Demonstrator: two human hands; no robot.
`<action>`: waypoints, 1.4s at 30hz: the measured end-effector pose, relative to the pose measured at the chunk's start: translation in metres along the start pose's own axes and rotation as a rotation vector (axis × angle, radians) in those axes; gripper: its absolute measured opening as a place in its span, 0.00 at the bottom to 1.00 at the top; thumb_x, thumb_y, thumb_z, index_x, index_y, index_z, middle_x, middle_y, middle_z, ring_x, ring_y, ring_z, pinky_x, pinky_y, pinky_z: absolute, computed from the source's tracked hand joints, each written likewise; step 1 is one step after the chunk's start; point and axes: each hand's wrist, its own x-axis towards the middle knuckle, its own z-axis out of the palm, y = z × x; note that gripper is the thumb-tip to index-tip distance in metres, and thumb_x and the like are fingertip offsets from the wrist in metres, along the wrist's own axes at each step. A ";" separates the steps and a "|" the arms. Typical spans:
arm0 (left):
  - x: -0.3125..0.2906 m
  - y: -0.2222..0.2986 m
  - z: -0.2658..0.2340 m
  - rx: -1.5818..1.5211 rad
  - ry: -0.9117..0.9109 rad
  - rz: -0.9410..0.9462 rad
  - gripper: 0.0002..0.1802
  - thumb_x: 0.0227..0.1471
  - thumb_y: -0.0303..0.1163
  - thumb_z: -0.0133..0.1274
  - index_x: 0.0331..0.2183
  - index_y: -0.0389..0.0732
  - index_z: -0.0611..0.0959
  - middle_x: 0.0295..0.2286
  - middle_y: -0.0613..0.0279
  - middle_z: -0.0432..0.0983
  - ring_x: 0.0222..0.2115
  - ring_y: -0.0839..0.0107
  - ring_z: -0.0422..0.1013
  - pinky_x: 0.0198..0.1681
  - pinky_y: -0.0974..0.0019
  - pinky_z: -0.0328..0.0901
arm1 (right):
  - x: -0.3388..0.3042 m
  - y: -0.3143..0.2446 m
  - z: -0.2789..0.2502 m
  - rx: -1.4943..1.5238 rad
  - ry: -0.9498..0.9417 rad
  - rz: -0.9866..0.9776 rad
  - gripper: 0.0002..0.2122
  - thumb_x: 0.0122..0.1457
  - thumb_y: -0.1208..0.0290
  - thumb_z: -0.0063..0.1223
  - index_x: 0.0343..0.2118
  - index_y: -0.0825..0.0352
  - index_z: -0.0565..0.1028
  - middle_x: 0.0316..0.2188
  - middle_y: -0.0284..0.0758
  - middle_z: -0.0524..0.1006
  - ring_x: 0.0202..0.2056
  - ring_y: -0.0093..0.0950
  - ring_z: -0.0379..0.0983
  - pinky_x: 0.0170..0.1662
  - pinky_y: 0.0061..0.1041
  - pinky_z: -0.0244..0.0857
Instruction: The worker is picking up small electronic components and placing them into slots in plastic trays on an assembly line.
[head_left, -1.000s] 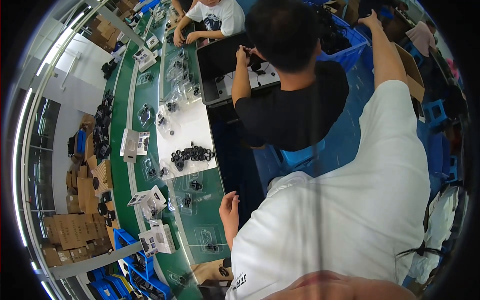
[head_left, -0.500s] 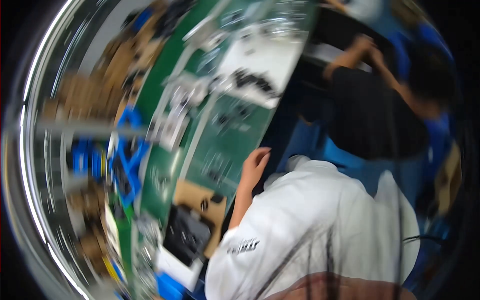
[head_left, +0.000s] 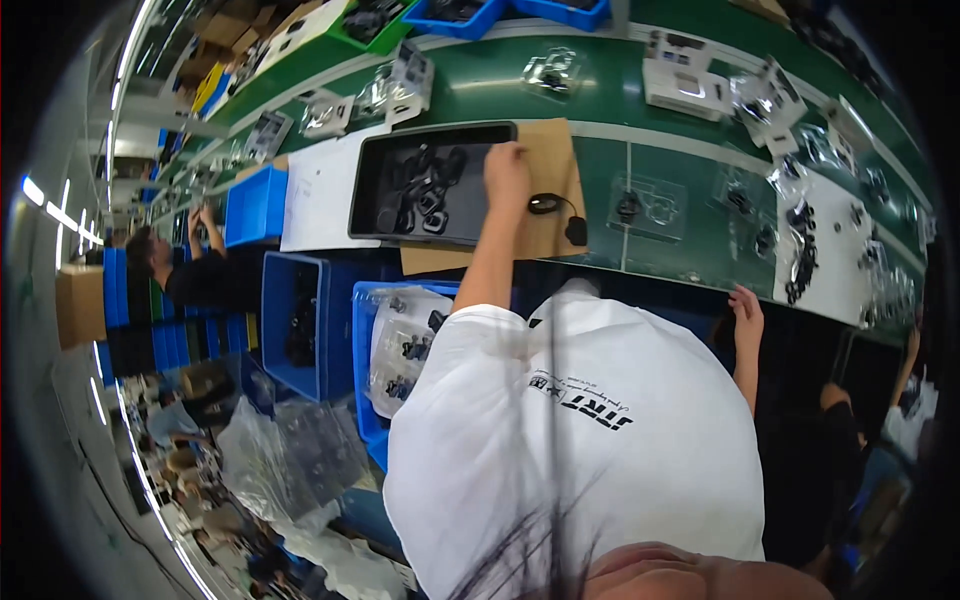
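Note:
My left hand (head_left: 507,172) is closed over the right rim of a shallow black tray (head_left: 363,190). Inside the tray lies a pile of small black devices (head_left: 428,185), too jumbled to make out singly. The tray rests partly on a flat brown cardboard sheet (head_left: 556,150). Beside the hand, on that cardboard, sits a black oval piece (head_left: 544,203) with a cord leading to a small black block (head_left: 575,231). My right hand (head_left: 746,302) is at the bench's front edge, fingers loosely bent and apart, with nothing in it.
A clear plastic shell (head_left: 652,208) lies on the green bench (head_left: 600,240). Right of it is a white board (head_left: 835,255) with black parts. Blue bins (head_left: 290,375) stand below the bench at left. White boxes (head_left: 688,90) sit farther back. A co-worker (head_left: 195,260) is at far left.
The view has swung round and sharpened from a blur. My left hand, out of sight before, now shows on the tray's rim. The tray and bench appear turned in the picture.

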 end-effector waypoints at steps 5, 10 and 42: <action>0.003 -0.181 -0.075 0.529 -0.022 -0.434 0.10 0.46 0.27 0.49 0.34 0.43 0.80 0.34 0.53 0.74 0.35 0.51 0.71 0.38 0.55 0.67 | 0.035 -0.040 0.098 0.061 -0.205 0.027 0.15 0.57 0.82 0.41 0.47 0.69 0.72 0.39 0.38 0.76 0.37 0.25 0.71 0.44 0.21 0.65; -0.024 -0.289 -0.132 1.099 -0.086 -0.382 0.18 0.48 0.37 0.54 0.42 0.43 0.74 0.40 0.50 0.73 0.41 0.51 0.72 0.43 0.51 0.67 | 0.055 -0.071 0.191 0.035 -0.470 0.042 0.15 0.57 0.84 0.42 0.46 0.68 0.73 0.38 0.36 0.77 0.37 0.25 0.71 0.44 0.20 0.65; 0.020 0.094 0.121 -0.974 -0.881 -0.651 0.20 0.62 0.41 0.43 0.38 0.33 0.79 0.39 0.56 0.74 0.35 0.73 0.70 0.44 0.71 0.65 | 0.181 -0.149 0.159 -0.048 -0.298 -0.091 0.16 0.57 0.74 0.53 0.49 0.66 0.71 0.38 0.34 0.77 0.34 0.25 0.73 0.39 0.20 0.69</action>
